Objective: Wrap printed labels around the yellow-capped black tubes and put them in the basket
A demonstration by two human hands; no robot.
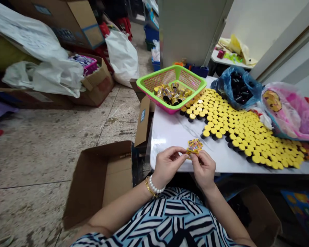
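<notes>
Close to the table's front edge, my left hand [170, 162] and my right hand [204, 168] meet, thumbs and fingertips pinched together. Between them is a small yellow printed label [192, 151], partly covered by the fingers. Just beyond it lies a small pile of colourful printed labels [195, 143] on the white table [170, 128]. Rows of small black containers with yellow tops [224, 115] stand packed upright to the right. A green-and-pink basket [142, 84] at the back left of the table holds several containers with printed wraps [173, 92].
A blue plastic bag of black pieces [221, 82] and a pink plastic bag [293, 109] rest at the table's right back. An open cardboard box [92, 175] stands on the floor at left, another box [262, 212] below right. White sacks [122, 55] and cartons line the far left.
</notes>
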